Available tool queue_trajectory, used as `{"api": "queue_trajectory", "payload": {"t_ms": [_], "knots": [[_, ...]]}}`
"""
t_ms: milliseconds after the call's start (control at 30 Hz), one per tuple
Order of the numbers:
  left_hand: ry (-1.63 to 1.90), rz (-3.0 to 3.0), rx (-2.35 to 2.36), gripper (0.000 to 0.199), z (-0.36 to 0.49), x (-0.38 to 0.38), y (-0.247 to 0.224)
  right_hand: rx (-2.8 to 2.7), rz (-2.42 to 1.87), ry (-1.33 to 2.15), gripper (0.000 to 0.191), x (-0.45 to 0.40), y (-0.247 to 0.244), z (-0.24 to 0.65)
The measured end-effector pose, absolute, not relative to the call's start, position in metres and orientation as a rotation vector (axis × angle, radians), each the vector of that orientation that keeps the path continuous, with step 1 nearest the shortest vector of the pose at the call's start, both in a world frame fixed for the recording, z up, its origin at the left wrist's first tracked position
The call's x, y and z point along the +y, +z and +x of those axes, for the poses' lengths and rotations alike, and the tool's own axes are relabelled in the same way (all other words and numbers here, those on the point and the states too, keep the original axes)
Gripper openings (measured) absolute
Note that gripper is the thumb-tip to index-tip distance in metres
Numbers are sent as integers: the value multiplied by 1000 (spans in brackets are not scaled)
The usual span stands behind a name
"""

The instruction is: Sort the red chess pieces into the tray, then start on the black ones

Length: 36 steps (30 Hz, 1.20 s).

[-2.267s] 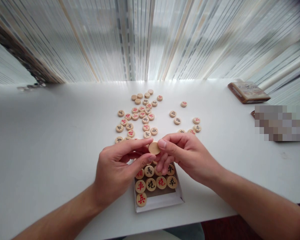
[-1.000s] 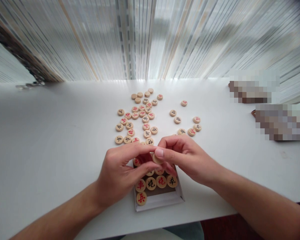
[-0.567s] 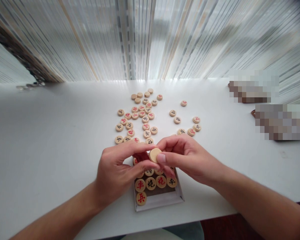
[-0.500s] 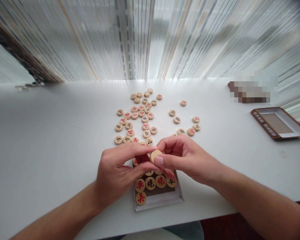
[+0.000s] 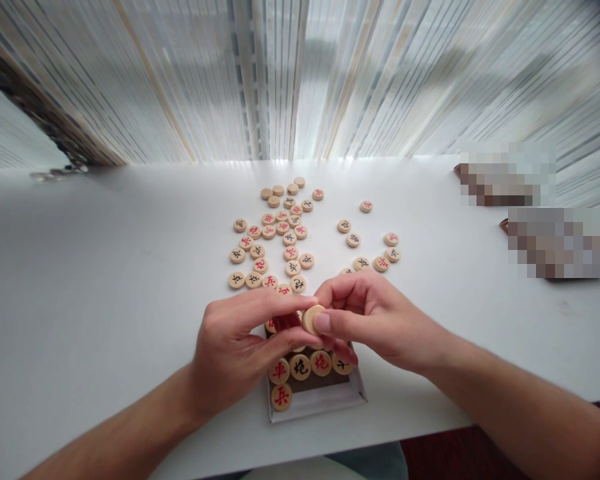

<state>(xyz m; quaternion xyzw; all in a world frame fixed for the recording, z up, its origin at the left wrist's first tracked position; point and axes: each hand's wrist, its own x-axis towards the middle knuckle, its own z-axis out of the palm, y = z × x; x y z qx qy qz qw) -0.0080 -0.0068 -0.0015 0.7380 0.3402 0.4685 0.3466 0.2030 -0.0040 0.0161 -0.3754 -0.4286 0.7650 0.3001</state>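
Observation:
Between my two hands is a round wooden Chinese chess piece (image 5: pixel 311 320), its blank side towards me. My right hand (image 5: pixel 367 320) pinches it, the thumb lying across its face. My left hand (image 5: pixel 243 337) has thumb and fingertips at the left side of the same piece. Just below both hands sits a shallow box (image 5: pixel 320 404) with a white inner wall, partly covered by them. Rows of chess pieces lie in it, among them a black-marked piece (image 5: pixel 301 367), and a red-marked piece (image 5: pixel 281 397) alone in the nearest row.
Loose chess pieces (image 5: pixel 282 227) with red or black characters are scattered over the white table (image 5: pixel 130 280) beyond my hands; several at the back show blank faces. Two blurred-out objects lie at the right. A striped curtain (image 5: pixel 280 80) hangs along the table's far edge.
The held piece has shifted slightly downward and turned a little between my fingers. Both hands stay in nearly the same place above the box.

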Motion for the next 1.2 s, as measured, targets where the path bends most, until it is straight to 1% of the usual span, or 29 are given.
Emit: {"api": "queue_trajectory", "payload": {"t_ms": [133,200,300,467,633,767,833,1100,1200], "knots": [[1202,1839,832,32,-10,-8,-5,-1073,-920,2046,30,-5,12,203],[1190,1758,820,37,-9,-9,-5,-1044,-881,2035,25,-5,10,204],[1166,1640,845,33,-8,-9,-1,-1039,-885,1993,19,-4,9,203],[1165,1560,928,27,-5,-8,6,-1004,-917,1937,26,-3,12,200],[1136,1497,911,28,-6,-9,-1,-956,-900,1941,27,-3,13,199],[1106,1459,901,34,-7,-11,-7,-967,-873,1953,27,-3,12,200],[1111,1478,910,34,-7,-11,-8,-974,-878,1949,27,-3,12,200],[1123,1501,960,19,-5,-10,-5,-1027,-917,1931,28,-4,11,200],[1092,1418,934,20,-4,-10,-4,-1025,-928,1928,27,-4,11,200]]}}
